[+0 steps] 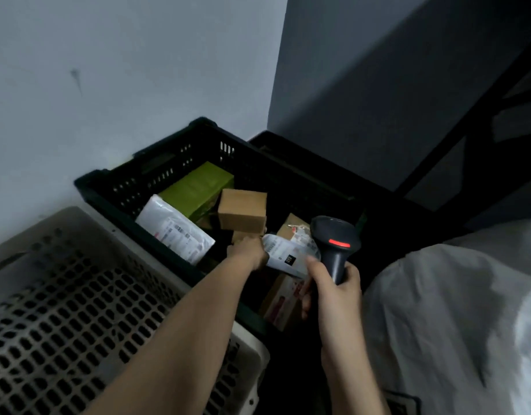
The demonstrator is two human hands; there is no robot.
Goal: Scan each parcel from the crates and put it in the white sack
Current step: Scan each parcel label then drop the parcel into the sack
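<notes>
Right hand (333,290): fingers wrapped round the grip of the dark grey handheld scanner (336,244), held upright.
Left hand (248,253): arm stretched forward, fingers holding the white plastic mailer parcel (288,256).
Black slotted plastic crate (156,175): parcels lie inside.
White woven sack (456,319): right of the crate.

Black crate (174,163), green box (198,187), white sack (453,310).

a parcel sorting corner: labelled parcels (176,232) in plastic crates (156,175), a barcode scanner (336,244), a white sack (456,310).
</notes>
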